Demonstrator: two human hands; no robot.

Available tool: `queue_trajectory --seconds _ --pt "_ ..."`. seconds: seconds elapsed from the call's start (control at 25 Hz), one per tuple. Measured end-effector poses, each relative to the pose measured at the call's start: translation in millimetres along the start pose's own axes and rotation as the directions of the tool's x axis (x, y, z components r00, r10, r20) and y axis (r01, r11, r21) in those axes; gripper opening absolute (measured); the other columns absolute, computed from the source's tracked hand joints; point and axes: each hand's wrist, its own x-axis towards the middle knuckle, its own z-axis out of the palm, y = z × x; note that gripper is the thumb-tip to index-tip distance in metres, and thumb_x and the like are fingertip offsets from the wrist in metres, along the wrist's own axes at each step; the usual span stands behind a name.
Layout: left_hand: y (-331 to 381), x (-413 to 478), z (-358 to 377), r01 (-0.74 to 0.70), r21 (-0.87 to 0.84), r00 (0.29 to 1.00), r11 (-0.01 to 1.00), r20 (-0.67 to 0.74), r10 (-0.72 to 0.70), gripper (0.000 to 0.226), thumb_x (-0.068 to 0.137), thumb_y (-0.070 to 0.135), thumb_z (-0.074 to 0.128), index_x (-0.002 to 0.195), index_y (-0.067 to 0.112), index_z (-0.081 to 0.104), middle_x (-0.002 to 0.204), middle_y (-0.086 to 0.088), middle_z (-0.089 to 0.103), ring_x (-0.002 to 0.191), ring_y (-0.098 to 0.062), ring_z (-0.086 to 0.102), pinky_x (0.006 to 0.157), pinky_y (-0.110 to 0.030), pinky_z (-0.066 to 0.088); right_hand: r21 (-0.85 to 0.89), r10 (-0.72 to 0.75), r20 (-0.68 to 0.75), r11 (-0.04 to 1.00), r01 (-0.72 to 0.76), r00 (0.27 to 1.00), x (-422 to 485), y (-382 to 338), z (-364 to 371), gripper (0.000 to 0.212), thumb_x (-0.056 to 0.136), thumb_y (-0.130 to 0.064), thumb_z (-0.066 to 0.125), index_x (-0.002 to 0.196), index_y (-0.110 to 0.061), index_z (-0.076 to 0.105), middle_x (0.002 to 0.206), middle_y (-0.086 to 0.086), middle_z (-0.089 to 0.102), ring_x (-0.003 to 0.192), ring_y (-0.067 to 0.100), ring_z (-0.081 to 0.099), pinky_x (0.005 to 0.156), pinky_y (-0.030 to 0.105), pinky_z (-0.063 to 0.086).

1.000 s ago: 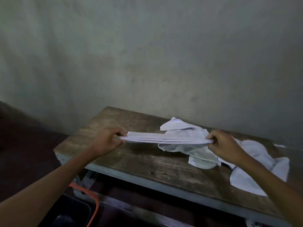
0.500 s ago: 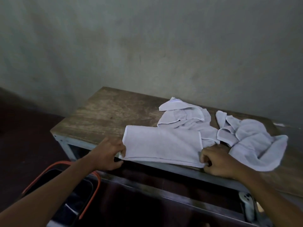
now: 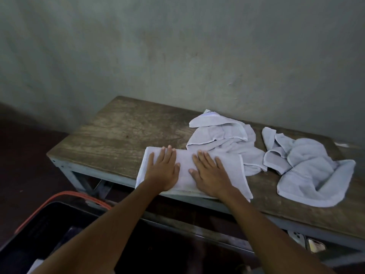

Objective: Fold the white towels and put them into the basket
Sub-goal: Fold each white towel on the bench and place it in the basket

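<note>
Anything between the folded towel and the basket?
Nothing visible. The folded towel lies at the near edge of the table under the flat left hand and right hand; the basket sits open below-left, only the left forearm crossing over it. The crumpled towels lie to the right, off that path.

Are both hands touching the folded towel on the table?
Touching. The head view shows the left hand and right hand lying flat on the folded towel.
</note>
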Motion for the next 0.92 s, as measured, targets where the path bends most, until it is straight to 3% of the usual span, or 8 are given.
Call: queue_trajectory --seconds 0.12,0.32,0.4,0.48,0.64,0.72,0.8,0.92 --pt "-6.9 -1.2 3.6 -0.019 0.030 0.998 0.999 -0.057 0.021 0.087 0.074 0.052 -0.015 0.150 0.015 0.010 0.159 -0.002 0.009 0.146 -0.019 0.005 0.116 -0.048 0.003 -0.044 0.095 0.007 0.995 -0.094 0.995 -5.3 32.7 -0.9 0.068 0.094 -0.058 0.009 0.150 -0.023 -0.008 0.158 -0.004 -0.016 0.145 0.011 -0.017 0.118 0.044 -0.011" --pt "-13.4 -3.4 0.8 0.003 0.026 0.996 1.000 -0.090 -0.001 0.086 0.077 0.053 -0.010 0.149 0.013 0.017 0.157 -0.004 0.017 0.146 -0.021 0.011 0.116 -0.048 0.007 -0.121 0.219 -0.002 0.969 -0.218 0.976 -21.8 69.0 -10.6 0.063 0.096 -0.052 0.005 0.150 -0.023 -0.010 0.158 0.000 -0.017 0.145 0.015 -0.017 0.116 0.047 -0.015" --pt "-19.5 -3.9 1.0 0.024 0.035 0.994 0.999 -0.104 -0.020 0.082 0.081 0.052 -0.004 0.147 0.014 0.025 0.155 -0.005 0.024 0.144 -0.022 0.018 0.114 -0.051 0.013 -0.148 0.240 -0.041 0.959 -0.243 0.970 -27.9 80.1 -15.8 0.059 0.098 -0.049 0.006 0.151 -0.024 -0.003 0.159 0.001 -0.011 0.146 0.017 -0.014 0.114 0.048 -0.017" --pt "-23.3 -0.1 -2.8 0.033 0.004 0.993 0.999 -0.113 -0.032 0.073 0.086 0.051 0.005 0.144 0.015 0.031 0.152 -0.004 0.031 0.142 -0.022 0.023 0.113 -0.052 0.018 -0.158 0.244 -0.146 0.951 -0.266 0.959 -31.7 91.2 -21.8 0.055 0.099 -0.044 0.009 0.149 -0.025 0.016 0.160 0.001 0.008 0.147 0.018 -0.003 0.115 0.049 -0.013" --pt "-33.7 18.3 -25.0 0.071 -0.051 0.994 0.996 -0.081 -0.075 0.044 0.097 0.035 0.032 0.139 0.022 0.040 0.141 -0.004 0.043 0.132 -0.024 0.033 0.112 -0.045 0.015 -0.043 0.235 -0.224 0.967 -0.251 0.946 -23.5 97.6 -37.2 0.038 0.098 -0.035 0.032 0.133 -0.026 0.044 0.140 -0.004 0.044 0.138 0.018 0.022 0.113 0.048 -0.004" --pt "-42.3 25.1 -42.6 0.134 -0.033 0.991 0.990 0.021 -0.134 0.038 0.097 0.035 0.037 0.133 0.026 0.047 0.139 -0.003 0.045 0.131 -0.025 0.033 0.108 -0.044 0.015 -0.069 0.222 -0.194 0.969 -0.239 0.956 -13.6 97.3 -40.3 0.033 0.097 -0.036 0.036 0.125 -0.027 0.051 0.131 -0.003 0.047 0.131 0.019 0.027 0.112 0.046 -0.002" --pt "-48.7 29.0 -53.0 0.173 -0.082 0.984 0.982 0.053 -0.169 0.024 0.095 0.035 0.046 0.114 0.029 0.060 0.125 0.000 0.057 0.124 -0.021 0.043 0.103 -0.041 0.017 -0.071 0.229 -0.189 0.967 -0.246 0.955 -3.9 99.2 -43.8 0.028 0.095 -0.036 0.042 0.117 -0.028 0.057 0.125 -0.003 0.048 0.127 0.018 0.028 0.111 0.043 0.003" --pt "-46.7 36.2 -59.0 0.134 -0.149 0.978 0.980 -0.139 -0.155 0.013 0.091 0.029 0.053 0.099 0.028 0.064 0.109 0.003 0.062 0.111 -0.018 0.051 0.097 -0.041 0.020 0.019 0.299 -0.286 0.952 -0.307 0.910 4.2 102.7 -50.6 0.024 0.094 -0.035 0.045 0.111 -0.027 0.058 0.119 -0.002 0.050 0.122 0.020 0.032 0.104 0.041 0.014"
